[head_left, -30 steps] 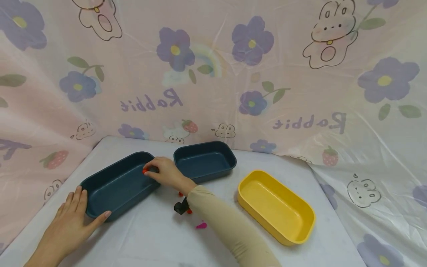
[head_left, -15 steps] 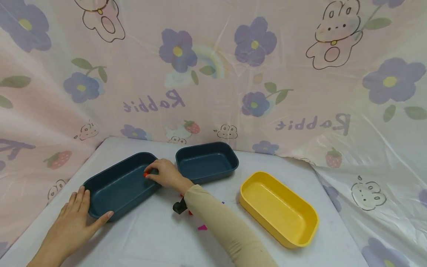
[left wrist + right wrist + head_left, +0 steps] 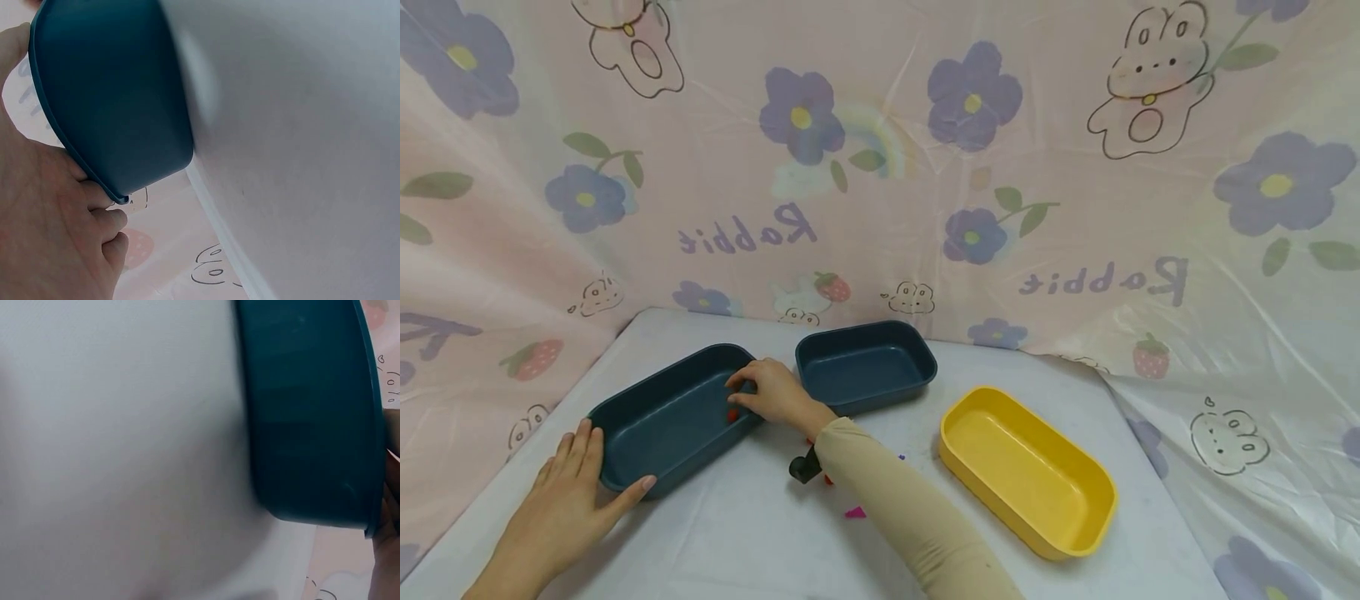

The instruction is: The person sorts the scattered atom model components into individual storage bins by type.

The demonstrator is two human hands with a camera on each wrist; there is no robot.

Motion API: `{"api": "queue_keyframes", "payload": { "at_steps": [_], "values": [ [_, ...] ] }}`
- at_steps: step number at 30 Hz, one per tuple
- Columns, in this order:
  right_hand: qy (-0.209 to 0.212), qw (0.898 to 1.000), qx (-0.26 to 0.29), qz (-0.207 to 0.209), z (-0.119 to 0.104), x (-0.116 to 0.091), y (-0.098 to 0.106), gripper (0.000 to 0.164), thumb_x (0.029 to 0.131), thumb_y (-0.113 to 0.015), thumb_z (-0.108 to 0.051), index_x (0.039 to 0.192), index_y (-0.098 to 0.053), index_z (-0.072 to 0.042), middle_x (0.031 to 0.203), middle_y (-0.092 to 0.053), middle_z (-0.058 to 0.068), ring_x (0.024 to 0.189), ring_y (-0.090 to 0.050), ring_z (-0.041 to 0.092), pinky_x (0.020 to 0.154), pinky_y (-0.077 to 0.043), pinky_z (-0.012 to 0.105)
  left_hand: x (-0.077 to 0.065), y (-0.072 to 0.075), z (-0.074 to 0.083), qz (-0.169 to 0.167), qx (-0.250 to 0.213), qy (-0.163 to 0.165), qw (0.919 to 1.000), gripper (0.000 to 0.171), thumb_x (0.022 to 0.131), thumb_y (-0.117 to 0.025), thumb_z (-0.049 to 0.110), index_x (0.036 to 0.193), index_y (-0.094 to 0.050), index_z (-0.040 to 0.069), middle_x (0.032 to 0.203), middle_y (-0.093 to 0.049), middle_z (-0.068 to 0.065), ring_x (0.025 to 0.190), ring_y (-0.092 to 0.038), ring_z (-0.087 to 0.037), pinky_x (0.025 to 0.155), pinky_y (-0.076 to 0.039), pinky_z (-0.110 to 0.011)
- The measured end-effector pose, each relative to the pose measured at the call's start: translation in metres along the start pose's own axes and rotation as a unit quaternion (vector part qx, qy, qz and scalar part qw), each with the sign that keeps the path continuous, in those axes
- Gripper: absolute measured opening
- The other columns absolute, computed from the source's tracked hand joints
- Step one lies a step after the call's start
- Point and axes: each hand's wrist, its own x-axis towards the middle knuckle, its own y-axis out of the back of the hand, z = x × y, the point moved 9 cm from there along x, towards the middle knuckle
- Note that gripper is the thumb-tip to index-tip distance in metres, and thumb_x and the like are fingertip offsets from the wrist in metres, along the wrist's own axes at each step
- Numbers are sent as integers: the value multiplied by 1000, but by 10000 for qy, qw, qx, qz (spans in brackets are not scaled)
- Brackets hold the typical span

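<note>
My R hand (image 3: 769,390) is empty, thumb & fingertips parted, just above the red piece (image 3: 733,415) in the bigger dk-blue tray (image 3: 662,425); piece too small to tell its axis. Tray's long axis runs near-L to far-R; my L hand (image 3: 559,504), fingers straight, rests on its near-L end.

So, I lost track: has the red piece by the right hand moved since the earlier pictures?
Yes: the red piece is lower, closer to the near rim of the left tray.
</note>
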Motion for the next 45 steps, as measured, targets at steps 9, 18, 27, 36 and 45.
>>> {"api": "queue_keyframes", "payload": {
  "at_steps": [9, 18, 27, 36, 45],
  "values": [
    [26, 9997, 241, 19, -4, -11, 9, 28, 101, -71, -28, 125, -76, -16, 114, -71, -8, 107, -63, 12, 87, -46, 13, -1, -2, 0, 2, -48, -43, 10000, 112, 102, -54, 62, 153, -5, -25, 162, 10, -42, 150, 9, -60, 120, 14, -66],
    [168, 9963, 715, 456, -3, -35, 34, 25, 101, -71, -23, 122, -76, -11, 110, -71, -5, 90, -58, 4, 74, -46, 11, -2, -1, 0, 56, -64, -127, 9999, 111, 102, -55, 60, 153, -5, -25, 162, 11, -42, 150, 11, -59, 120, 15, -65],
    [33, 9889, 1014, 1082, 11, -70, 61, 18, 99, -74, -18, 114, -79, -10, 105, -72, -5, 85, -61, 3, 71, -50, 13, -3, 0, 2, 1, -86, -160, 9998, 110, 103, -54, 59, 152, -4, -26, 161, 12, -43, 149, 12, -60, 120, 16, -64],
    [-63, 9875, 1008, 1214, 31, -112, 66, 16, 97, -75, -14, 112, -79, -10, 100, -72, -1, 81, -58, 6, 69, -49, 17, -1, -2, 0, -26, -92, -166, 9998, 110, 103, -54, 59, 152, -3, -26, 160, 14, -43, 149, 12, -61, 119, 16, -65],
    [-293, 9945, 741, 680, 49, -149, 52, 17, 96, -77, -14, 113, -79, -12, 104, -74, -2, 90, -61, 10, 75, -51, 17, -2, -1, 2, 83, -80, -190, 9998, 110, 103, -55, 58, 152, -3, -26, 161, 13, -43, 149, 13, -60, 119, 18, -63]
  ]
}}
